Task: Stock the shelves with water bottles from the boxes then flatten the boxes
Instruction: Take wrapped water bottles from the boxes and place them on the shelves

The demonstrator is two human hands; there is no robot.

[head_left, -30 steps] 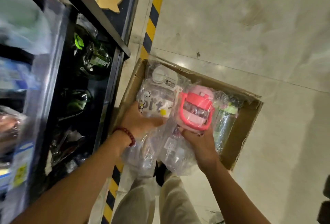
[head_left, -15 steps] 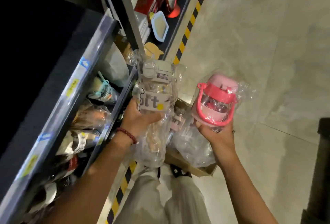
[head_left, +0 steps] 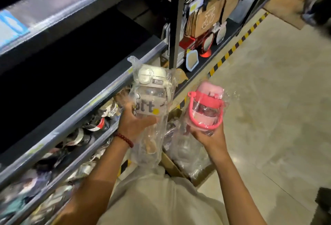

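Left of the cardboard box [head_left: 174,166], the lower shelf [head_left: 100,97] holds a crowded row of bagged goods, too blurred to count. The left hand [head_left: 133,124] grasps one white-lidded bottle [head_left: 151,95] in its clear bag, raised just beside the shelf's front edge. Above the box (open, with more bagged items inside), the right hand [head_left: 208,135] grips one pink-lidded bottle [head_left: 206,110], also bagged. Right of the box lies open floor [head_left: 268,108]. Two bottles are held, apart.

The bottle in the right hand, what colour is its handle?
Pink handle, clearest in the head view.
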